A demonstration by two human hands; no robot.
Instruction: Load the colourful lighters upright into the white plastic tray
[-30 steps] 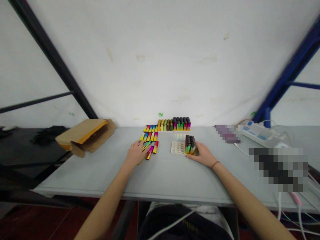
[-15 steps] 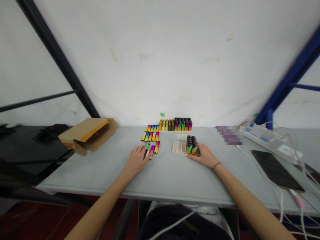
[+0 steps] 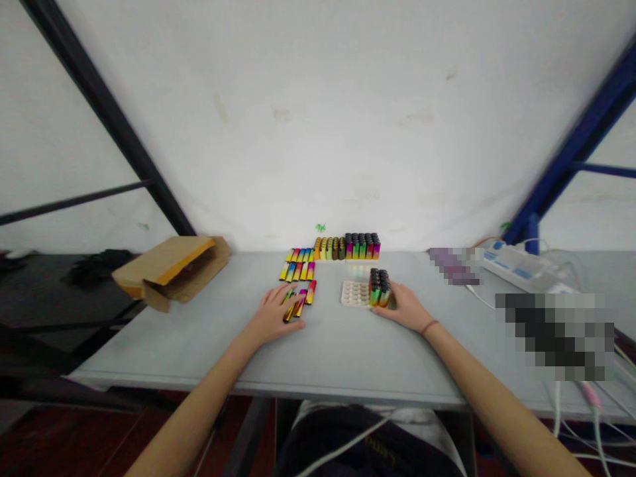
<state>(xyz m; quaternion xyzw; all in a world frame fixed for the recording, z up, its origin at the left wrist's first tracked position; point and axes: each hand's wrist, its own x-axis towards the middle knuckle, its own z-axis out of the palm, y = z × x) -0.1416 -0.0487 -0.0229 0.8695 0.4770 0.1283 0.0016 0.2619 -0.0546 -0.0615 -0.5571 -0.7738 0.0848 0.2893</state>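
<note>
My left hand (image 3: 273, 317) lies over a few loose lighters with bright shiny colours, its fingers spread and thumb apart. Under its fingertips are a green-and-yellow lighter (image 3: 289, 311) and a purple-and-yellow lighter (image 3: 299, 306). Just beyond them lies a red-and-yellow lighter (image 3: 311, 292). On the right, a white tray with round hollows (image 3: 354, 295) carries upright, black-topped lighters (image 3: 379, 289) at its right end. My right hand (image 3: 408, 309) is wrapped round that end, thumb in front; its other fingers are partly hidden behind the lighters.
Further back lie two rows of flat lighters (image 3: 297, 271). Against the wall stand upright yellow lighters (image 3: 330, 249) and black-topped lighters (image 3: 362, 246). An open cardboard box (image 3: 166, 265) is at left. A power strip (image 3: 519, 266), cables and blurred devices lie at right.
My left hand's fingers have spread and its thumb has moved away from the lighters. The green-and-yellow lighter now lies nearer me. My right hand stays at the tray.
</note>
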